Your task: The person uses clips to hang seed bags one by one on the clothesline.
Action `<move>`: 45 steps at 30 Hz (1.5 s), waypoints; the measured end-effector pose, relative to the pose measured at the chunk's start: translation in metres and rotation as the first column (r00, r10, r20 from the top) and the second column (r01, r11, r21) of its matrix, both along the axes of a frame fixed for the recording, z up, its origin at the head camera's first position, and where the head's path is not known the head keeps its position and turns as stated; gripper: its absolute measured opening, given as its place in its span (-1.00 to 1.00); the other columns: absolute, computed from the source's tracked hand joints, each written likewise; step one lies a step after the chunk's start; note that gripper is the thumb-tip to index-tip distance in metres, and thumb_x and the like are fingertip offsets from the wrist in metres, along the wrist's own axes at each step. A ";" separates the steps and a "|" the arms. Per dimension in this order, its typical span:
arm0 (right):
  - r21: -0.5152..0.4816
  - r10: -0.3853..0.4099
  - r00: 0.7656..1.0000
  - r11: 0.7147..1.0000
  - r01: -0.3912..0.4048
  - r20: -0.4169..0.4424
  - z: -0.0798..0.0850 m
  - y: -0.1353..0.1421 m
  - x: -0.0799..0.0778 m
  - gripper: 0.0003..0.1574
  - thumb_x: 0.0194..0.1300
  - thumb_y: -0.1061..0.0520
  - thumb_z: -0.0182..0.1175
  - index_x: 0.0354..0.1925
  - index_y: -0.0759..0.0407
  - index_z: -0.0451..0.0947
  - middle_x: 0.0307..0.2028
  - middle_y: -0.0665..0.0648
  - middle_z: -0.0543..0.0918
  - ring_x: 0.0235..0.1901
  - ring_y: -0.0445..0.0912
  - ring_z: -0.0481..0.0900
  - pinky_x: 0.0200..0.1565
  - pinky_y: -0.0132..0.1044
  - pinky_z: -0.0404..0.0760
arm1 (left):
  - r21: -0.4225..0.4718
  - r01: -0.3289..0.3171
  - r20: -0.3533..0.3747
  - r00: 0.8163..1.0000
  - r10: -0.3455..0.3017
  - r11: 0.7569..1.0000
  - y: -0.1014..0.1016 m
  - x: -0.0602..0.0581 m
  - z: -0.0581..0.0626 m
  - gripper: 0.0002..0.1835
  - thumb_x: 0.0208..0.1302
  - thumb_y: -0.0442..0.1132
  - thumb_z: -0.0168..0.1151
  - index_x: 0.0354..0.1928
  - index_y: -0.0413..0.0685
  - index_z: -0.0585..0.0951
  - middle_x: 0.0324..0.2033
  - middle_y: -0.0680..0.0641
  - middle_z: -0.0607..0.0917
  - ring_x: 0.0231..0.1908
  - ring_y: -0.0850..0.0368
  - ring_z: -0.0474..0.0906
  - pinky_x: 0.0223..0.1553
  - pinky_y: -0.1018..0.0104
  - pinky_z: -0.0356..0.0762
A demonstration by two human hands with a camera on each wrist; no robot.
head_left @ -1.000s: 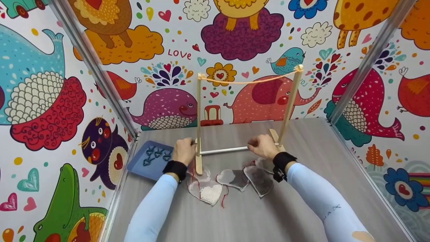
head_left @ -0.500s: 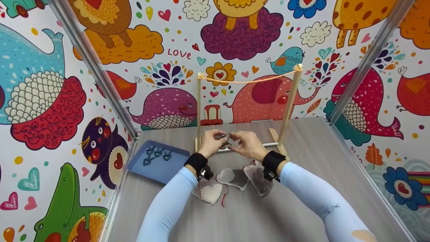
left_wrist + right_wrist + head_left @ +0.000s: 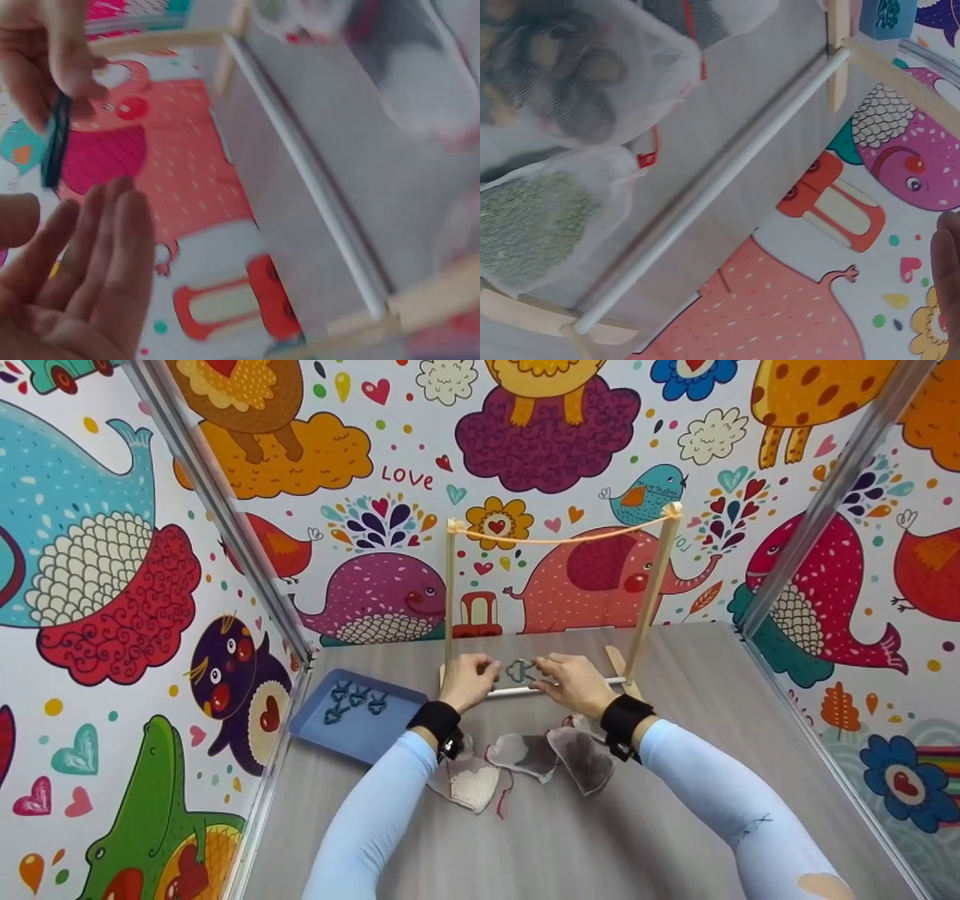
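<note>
My right hand (image 3: 576,684) pinches a small dark green clip (image 3: 519,670) between its fingertips and thumb, just above the white rod (image 3: 517,690) of a wooden stand. Close by on the left is my left hand (image 3: 469,684); the left wrist view shows its fingers (image 3: 127,247) loosely extended, apart from the clip. Two upright wooden posts (image 3: 654,592) carry an orange cord (image 3: 562,541) that sags slightly between their tops.
Several similar clips (image 3: 358,695) lie in a blue tray (image 3: 319,727) on the left. In front of the stand are several mesh drawstring bags with red strings; one holds white grains (image 3: 472,787), another green bits (image 3: 536,225). A patterned wall (image 3: 562,615) rises behind.
From the stand's left post my left hand moved right to meet my right hand above the rod. They have since parted slightly, with the clip visible in my right fingers. The bags have not moved.
</note>
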State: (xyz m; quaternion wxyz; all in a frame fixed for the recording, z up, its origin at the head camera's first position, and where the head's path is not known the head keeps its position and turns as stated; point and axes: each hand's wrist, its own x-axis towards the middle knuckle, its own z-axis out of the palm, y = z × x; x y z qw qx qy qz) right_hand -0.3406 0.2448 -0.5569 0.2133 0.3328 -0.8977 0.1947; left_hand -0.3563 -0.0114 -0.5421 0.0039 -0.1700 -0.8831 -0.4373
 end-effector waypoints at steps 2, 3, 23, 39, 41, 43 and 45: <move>0.000 -0.021 1.000 1.000 0.021 0.004 -0.002 0.007 -0.001 -0.68 0.39 0.15 0.58 0.01 0.30 0.79 -0.28 0.21 0.83 -0.27 0.07 0.88 -0.17 -0.04 0.87 | -0.208 -0.043 -0.046 0.998 0.034 0.977 -0.009 0.000 -0.009 -0.71 0.61 -0.09 0.32 -0.01 -0.15 0.87 -0.13 -0.18 0.94 -0.08 -0.17 0.89 0.19 -0.03 0.72; 0.004 -0.026 1.000 1.000 0.026 0.006 -0.004 0.010 -0.002 -0.73 0.39 0.17 0.58 -0.04 0.30 0.80 -0.31 0.20 0.82 -0.30 0.06 0.87 -0.20 -0.04 0.86 | -0.307 -0.059 -0.051 0.998 0.046 0.950 -0.014 0.000 -0.015 -0.70 0.58 -0.05 0.35 -0.02 -0.14 0.86 -0.13 -0.18 0.93 -0.07 -0.19 0.88 0.19 -0.08 0.71; 0.128 -0.120 0.980 0.987 0.100 0.158 -0.031 0.035 0.004 -0.81 0.37 0.24 0.55 -0.40 0.23 0.79 -0.56 0.06 0.75 -0.58 -0.22 0.42 -0.51 -0.18 0.54 | -0.669 -0.069 0.001 0.996 0.094 0.740 -0.066 0.023 -0.106 -0.70 0.05 -0.07 0.66 -0.39 -0.08 0.72 -0.24 -0.29 0.88 -0.18 -0.31 0.86 -0.10 -0.22 0.82; 0.142 -0.167 0.948 0.981 0.133 0.270 -0.030 0.029 0.008 -0.85 0.43 0.18 0.53 -0.30 0.22 0.83 -0.52 0.02 0.75 -0.54 -0.23 0.35 -0.46 -0.37 0.33 | -0.676 -0.107 -0.388 0.893 -0.228 0.729 -0.075 0.032 -0.151 -0.71 0.10 -0.10 0.67 -0.43 -0.01 0.67 -0.51 -0.17 0.80 -0.48 -0.19 0.78 -0.47 -0.14 0.76; 0.142 -0.175 0.938 0.980 0.137 0.298 -0.029 0.028 0.009 -0.86 0.45 0.17 0.52 -0.27 0.22 0.84 -0.51 0.00 0.74 -0.54 -0.23 0.36 -0.46 -0.38 0.33 | -0.659 -0.105 -0.416 0.876 -0.245 0.745 -0.077 0.033 -0.154 -0.74 0.11 -0.14 0.65 -0.49 -0.01 0.69 -0.54 -0.16 0.79 -0.53 -0.18 0.76 -0.52 -0.12 0.72; 0.141 -0.184 0.930 0.979 0.146 0.319 -0.029 0.028 0.009 -0.86 0.47 0.17 0.50 -0.24 0.23 0.85 -0.50 -0.01 0.73 -0.53 -0.22 0.37 -0.46 -0.38 0.33 | -0.659 -0.079 -0.392 0.885 -0.252 0.748 -0.077 0.036 -0.149 -0.73 0.09 -0.19 0.66 -0.56 -0.04 0.69 -0.56 -0.16 0.79 -0.55 -0.18 0.75 -0.54 -0.13 0.71; 0.136 -0.194 0.923 0.978 0.156 0.333 -0.029 0.028 0.009 -0.86 0.49 0.16 0.49 -0.22 0.23 0.86 -0.49 -0.01 0.73 -0.53 -0.22 0.39 -0.46 -0.37 0.34 | -0.664 -0.059 -0.374 0.890 -0.262 0.745 -0.080 0.030 -0.161 -0.76 0.09 -0.18 0.63 -0.58 0.04 0.71 -0.56 -0.12 0.80 -0.55 -0.14 0.74 -0.56 -0.12 0.66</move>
